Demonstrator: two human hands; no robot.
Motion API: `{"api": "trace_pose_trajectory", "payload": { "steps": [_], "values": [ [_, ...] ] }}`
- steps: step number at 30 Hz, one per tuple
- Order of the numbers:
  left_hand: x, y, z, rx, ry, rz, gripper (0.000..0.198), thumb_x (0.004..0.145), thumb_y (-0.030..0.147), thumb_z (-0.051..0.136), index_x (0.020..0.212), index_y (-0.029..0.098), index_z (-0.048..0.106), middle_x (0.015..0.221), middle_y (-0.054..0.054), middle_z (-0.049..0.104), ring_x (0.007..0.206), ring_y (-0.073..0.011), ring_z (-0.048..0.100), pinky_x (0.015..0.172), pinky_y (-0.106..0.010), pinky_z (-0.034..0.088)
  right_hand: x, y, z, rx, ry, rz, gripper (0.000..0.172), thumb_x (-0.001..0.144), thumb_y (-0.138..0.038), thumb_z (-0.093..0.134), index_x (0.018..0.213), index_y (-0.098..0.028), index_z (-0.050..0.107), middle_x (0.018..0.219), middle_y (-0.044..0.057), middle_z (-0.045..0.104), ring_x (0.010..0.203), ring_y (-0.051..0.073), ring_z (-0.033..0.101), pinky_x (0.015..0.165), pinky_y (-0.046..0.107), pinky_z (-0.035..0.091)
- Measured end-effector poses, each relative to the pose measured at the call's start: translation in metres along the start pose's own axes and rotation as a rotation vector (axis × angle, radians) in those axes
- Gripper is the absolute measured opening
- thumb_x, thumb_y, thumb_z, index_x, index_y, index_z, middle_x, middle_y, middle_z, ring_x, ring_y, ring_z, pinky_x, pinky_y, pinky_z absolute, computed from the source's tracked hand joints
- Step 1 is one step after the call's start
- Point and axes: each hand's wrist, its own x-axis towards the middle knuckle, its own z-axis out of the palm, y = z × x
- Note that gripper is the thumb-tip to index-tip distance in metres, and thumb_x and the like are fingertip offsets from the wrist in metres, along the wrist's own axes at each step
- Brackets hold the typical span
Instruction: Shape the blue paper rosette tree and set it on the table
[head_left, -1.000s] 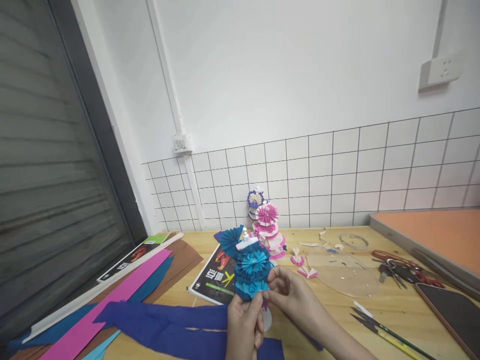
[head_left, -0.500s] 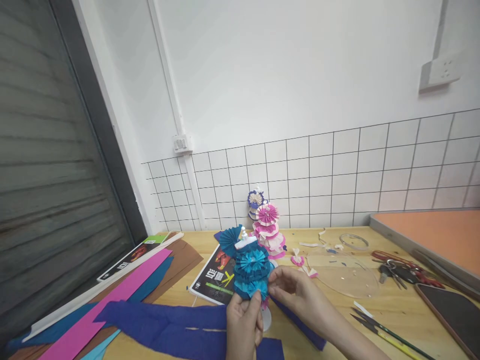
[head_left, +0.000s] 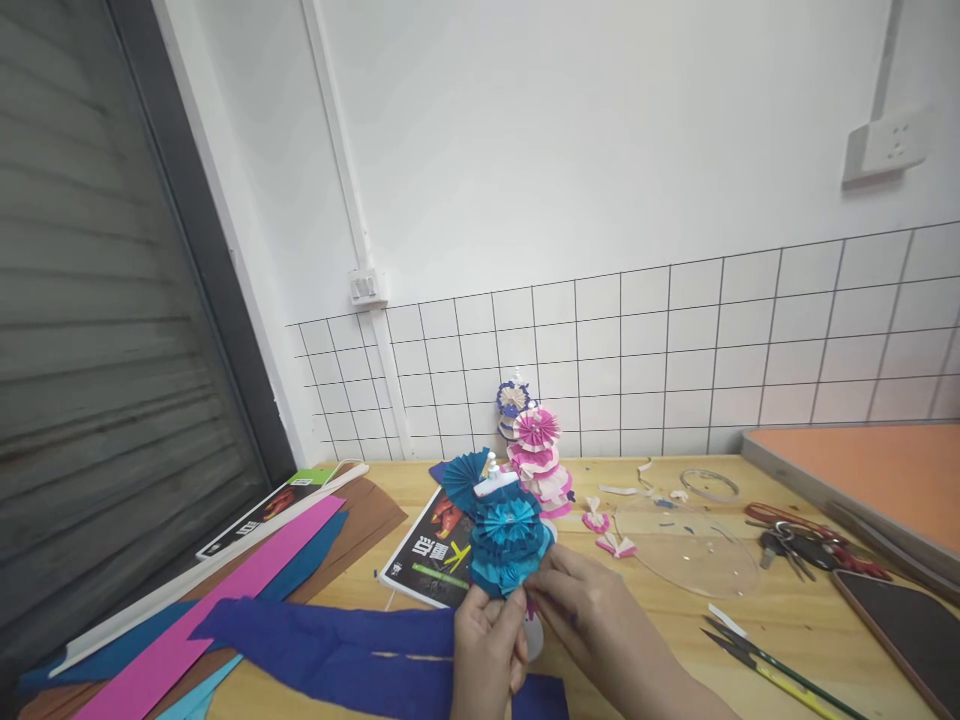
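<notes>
A blue figure dressed in pleated crepe paper [head_left: 506,540], with a white knobbed top and a fan of darker blue paper at its upper left, stands upright over the wooden table. My left hand [head_left: 489,635] pinches its lowest ruffle from the front, thumb on top. From the right, my right hand [head_left: 589,610] has its fingers pressed together at the ruffle's lower right edge; the fingertips are partly hidden. Below them shows a pale round base [head_left: 533,637]. Close behind stand a pink and white ruffled figure [head_left: 537,455] and a purple and cream one [head_left: 513,400].
Purple crepe paper [head_left: 337,640] lies at front left, beside pink [head_left: 217,610] and brown sheets. A black printed booklet [head_left: 431,545] lies behind. To the right are scissors [head_left: 772,665], keys [head_left: 795,545], a phone [head_left: 900,630], a clear disc [head_left: 697,560] and paper scraps.
My right hand has moved left and slightly down, its fingertips closing onto the lower ruffle. The left hand keeps its pinch, and the view has shifted slightly.
</notes>
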Motion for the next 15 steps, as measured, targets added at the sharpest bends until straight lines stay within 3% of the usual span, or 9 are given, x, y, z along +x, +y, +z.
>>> {"api": "trace_pose_trajectory", "payload": {
  "steps": [15],
  "values": [
    [0.0021, -0.0033, -0.0047, 0.009, -0.029, 0.009, 0.052, 0.050, 0.058, 0.077, 0.064, 0.014, 0.053, 0.034, 0.010, 0.039, 0.027, 0.0024, 0.017, 0.027, -0.010, 0.012, -0.0001, -0.0018, 0.0003, -0.055, 0.051, -0.042, 0.028, 0.091, -0.020, 0.036, 0.090, -0.022, 0.063, 0.082, 0.007, 0.061, 0.077, 0.018, 0.059, 0.064, 0.026, 0.044]
  ]
}}
